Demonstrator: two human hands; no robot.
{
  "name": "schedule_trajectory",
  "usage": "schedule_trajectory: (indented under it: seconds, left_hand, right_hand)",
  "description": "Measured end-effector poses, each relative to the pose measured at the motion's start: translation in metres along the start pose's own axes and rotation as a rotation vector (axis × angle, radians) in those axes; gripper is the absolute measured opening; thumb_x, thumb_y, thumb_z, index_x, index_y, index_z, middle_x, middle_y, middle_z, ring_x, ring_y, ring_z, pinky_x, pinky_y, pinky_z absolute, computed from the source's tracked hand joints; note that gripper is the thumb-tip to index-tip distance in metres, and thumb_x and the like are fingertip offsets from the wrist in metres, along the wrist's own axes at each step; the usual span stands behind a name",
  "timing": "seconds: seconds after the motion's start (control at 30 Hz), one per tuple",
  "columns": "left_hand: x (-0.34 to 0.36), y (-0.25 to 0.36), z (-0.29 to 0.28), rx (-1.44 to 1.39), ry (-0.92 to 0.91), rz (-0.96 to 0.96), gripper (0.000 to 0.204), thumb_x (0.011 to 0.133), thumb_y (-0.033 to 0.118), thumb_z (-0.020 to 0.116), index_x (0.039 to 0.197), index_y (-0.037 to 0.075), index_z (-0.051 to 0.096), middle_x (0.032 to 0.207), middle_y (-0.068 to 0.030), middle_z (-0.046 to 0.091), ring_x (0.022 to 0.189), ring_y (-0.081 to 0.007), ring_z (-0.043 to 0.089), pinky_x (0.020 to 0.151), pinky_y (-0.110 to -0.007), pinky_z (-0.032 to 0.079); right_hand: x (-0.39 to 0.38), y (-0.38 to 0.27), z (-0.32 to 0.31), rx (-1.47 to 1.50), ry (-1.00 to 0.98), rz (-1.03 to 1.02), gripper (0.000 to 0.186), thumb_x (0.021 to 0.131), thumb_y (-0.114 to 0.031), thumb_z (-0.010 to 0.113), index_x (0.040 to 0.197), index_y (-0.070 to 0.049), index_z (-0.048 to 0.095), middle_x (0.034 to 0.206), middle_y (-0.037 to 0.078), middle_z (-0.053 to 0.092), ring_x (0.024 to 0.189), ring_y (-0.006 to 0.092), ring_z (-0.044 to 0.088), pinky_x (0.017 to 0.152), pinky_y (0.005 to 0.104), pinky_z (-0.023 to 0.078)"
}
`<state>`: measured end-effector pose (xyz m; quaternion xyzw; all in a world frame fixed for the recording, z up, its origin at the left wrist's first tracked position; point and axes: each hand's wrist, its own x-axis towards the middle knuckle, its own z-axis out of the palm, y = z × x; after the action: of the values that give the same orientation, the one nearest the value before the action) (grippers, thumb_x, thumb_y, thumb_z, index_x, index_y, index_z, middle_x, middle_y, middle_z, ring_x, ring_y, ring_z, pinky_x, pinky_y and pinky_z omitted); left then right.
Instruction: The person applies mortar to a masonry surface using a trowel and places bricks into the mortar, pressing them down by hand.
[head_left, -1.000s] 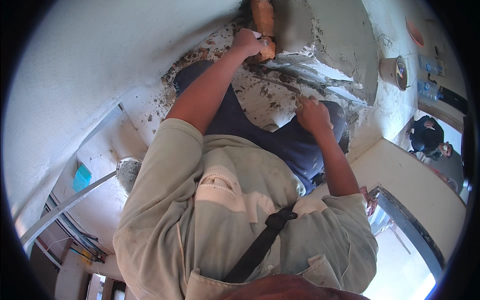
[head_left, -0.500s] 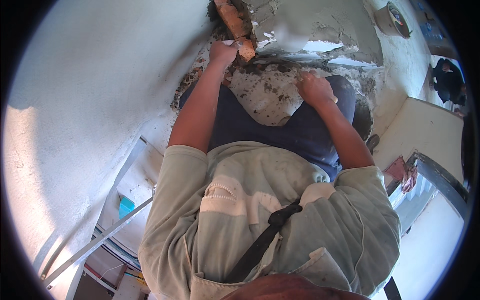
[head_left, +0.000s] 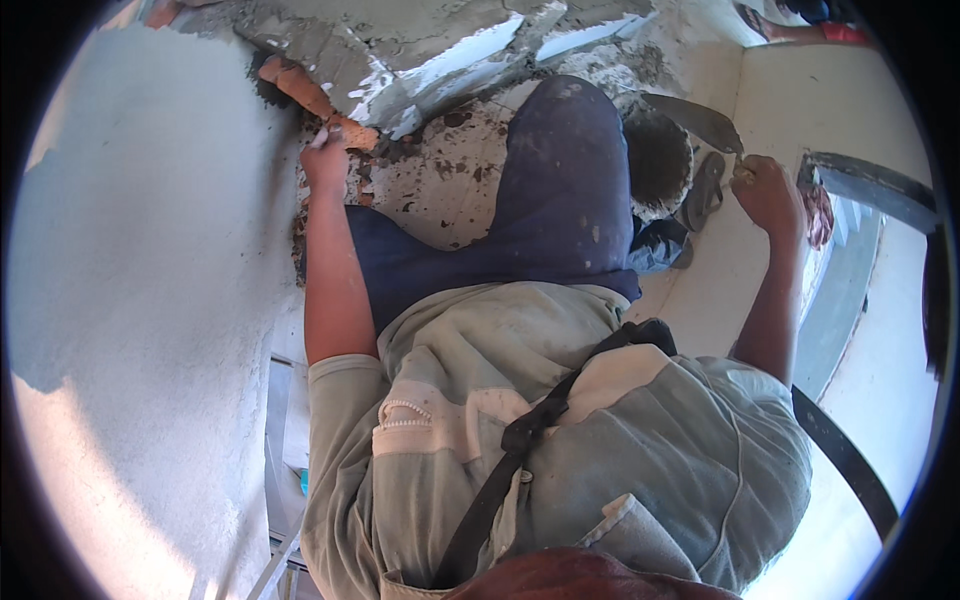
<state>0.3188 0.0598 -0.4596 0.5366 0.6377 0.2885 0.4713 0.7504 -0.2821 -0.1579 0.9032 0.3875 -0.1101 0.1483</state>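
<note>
Keeping your left hand [head_left: 327, 162] pinched on the orange brick [head_left: 359, 135] beside the wall [head_left: 190, 210], you now extend your right hand [head_left: 770, 195], closed around the trowel [head_left: 700, 120], outward past the bucket [head_left: 668, 210], so the trowel sits within reach of it.

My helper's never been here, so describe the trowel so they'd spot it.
Start at the blue trousers, then go right to the round container. Farther right, the right hand grips the trowel, its blade pointing back to the container's upper edge. Its flat, elongated blade differs from the round container and the sandal below.
</note>
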Motion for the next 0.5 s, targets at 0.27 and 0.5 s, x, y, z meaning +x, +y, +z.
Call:
schedule_trajectory:
  seconds: [0.27,0.5]
  left_hand:
    - [-0.029,0.019,-0.027,-0.23,-0.055,-0.13,0.051,0.098,0.03,0.063,0.137,-0.002,0.054,0.113,-0.0067,0.066,0.1,-0.0137,0.061,0.075,-0.025,0.049]
    - [-0.111,0.013,-0.059,0.133,-0.177,0.109,0.036,0.094,0.015,0.066,0.124,-0.004,0.063,0.109,-0.0086,0.069,0.098,-0.0149,0.063,0.091,-0.027,0.047]
  right_hand:
    - [0.096,0.017,0.16,-0.149,-0.198,-0.032,0.022,0.086,-0.014,0.058,0.1,-0.004,0.072,0.11,0.018,0.07,0.1,0.0315,0.07,0.082,0.041,0.058]
    - [0.047,-0.018,0.222,-0.277,-0.295,-0.262,0.023,0.09,-0.016,0.056,0.1,-0.006,0.074,0.106,0.013,0.07,0.099,0.0281,0.071,0.076,0.0395,0.059]
